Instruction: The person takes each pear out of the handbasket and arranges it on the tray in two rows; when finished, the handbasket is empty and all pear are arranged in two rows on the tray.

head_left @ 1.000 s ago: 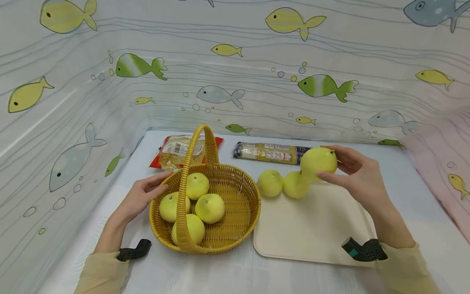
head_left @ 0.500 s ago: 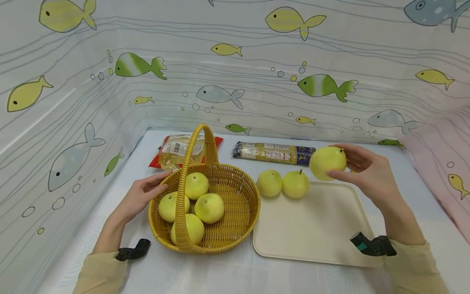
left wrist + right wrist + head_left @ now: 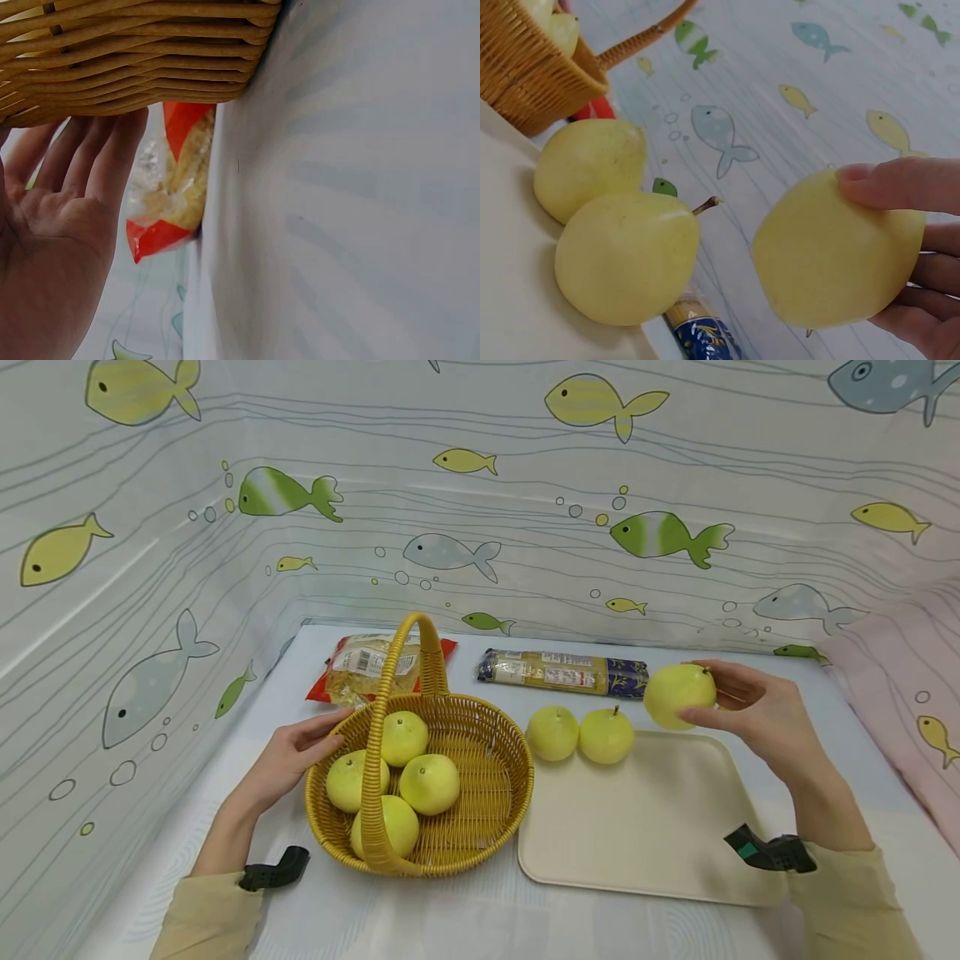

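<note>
My right hand (image 3: 772, 718) holds a yellow pear (image 3: 678, 695) in the air over the far part of the beige tray (image 3: 645, 827). In the right wrist view the thumb presses on one side of this pear, with the fingers behind it. Two more pears, a left one (image 3: 553, 733) and a right one (image 3: 606, 736), sit side by side at the tray's far left corner. Several pears lie in the left part of a handled wicker basket (image 3: 480, 793). My left hand (image 3: 288, 760) touches the basket's left side, and its fingers (image 3: 105, 161) look fairly straight in the left wrist view.
Behind the basket lies a clear and red food bag (image 3: 375, 664). A long packet with a dark blue end (image 3: 558, 672) lies behind the tray. Fish-printed cloth walls (image 3: 525, 527) rise at the back and left.
My right hand has moved right with its pear, away from the two pears on the tray. The left hand and the basket have stayed in place.
</note>
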{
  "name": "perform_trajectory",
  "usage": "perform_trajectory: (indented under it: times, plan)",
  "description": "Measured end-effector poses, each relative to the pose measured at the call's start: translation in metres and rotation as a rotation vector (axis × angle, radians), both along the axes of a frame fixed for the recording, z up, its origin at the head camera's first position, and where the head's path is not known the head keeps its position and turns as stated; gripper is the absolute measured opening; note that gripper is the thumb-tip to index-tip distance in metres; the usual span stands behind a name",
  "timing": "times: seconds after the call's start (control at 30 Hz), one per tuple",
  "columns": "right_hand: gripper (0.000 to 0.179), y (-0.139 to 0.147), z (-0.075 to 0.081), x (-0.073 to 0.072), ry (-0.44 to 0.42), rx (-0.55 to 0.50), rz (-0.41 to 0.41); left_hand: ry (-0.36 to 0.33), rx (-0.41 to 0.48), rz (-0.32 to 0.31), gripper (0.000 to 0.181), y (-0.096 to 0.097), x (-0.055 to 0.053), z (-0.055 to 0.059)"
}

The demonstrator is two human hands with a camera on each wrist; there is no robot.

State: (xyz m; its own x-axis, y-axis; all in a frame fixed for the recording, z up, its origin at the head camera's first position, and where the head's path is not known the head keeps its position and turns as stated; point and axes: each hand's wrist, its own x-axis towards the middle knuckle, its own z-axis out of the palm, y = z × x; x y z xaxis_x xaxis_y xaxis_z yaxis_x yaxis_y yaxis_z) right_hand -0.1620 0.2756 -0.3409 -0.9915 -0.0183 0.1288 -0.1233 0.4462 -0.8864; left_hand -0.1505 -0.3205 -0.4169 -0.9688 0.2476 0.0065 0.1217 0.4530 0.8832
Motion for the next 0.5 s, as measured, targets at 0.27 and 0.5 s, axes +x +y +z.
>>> perform_trajectory:
  times: [0.27, 0.5]
  plan:
    - [0.063, 0.008, -0.010, -0.007, -0.037, 0.039, 0.049, -0.001, 0.013, 0.004, 0.049, 0.002, 0.001, 0.002]
    - [0.064, 0.012, -0.016, -0.010, -0.036, 0.074, 0.085, -0.001, 0.020, 0.006, 0.049, 0.004, 0.002, 0.003]
